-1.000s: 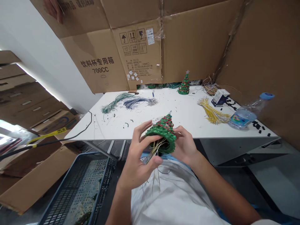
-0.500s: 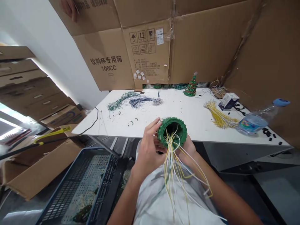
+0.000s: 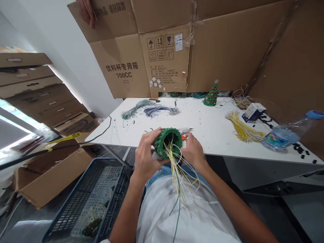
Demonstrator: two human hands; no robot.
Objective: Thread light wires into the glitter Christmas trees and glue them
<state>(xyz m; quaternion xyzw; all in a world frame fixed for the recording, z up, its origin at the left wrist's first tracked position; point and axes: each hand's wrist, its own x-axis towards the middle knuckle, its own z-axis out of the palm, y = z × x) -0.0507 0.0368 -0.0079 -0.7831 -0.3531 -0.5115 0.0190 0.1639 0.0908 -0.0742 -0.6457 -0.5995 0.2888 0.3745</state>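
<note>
My left hand (image 3: 146,157) is closed around the side of a green, bumpy hollow cone (image 3: 158,143), tilted with its open base toward me. Yellow and white wires (image 3: 174,168) spill out of that opening and hang over my lap, with a longer dark green wire among them. Just right of the cone, my right hand (image 3: 194,150) has its fingers curled at the orange part of a tool (image 3: 184,137). The tool's pale body ends in a thin point; the cone and my fingers partly hide it, so its kind is unclear.
Green wires (image 3: 136,108), blue wires (image 3: 162,110) and yellow wires (image 3: 241,127) lie on the white table (image 3: 215,135). A small decorated tree (image 3: 211,96) stands behind. A bottle (image 3: 286,135) is at right, a blue crate (image 3: 83,195) below left. Another person's hand (image 3: 87,13) touches the cardboard (image 3: 157,20).
My right hand has come out from behind the cone to its right side, at the orange-parted tool. The cone has moved left in the view and turned slightly, still in my left hand.
</note>
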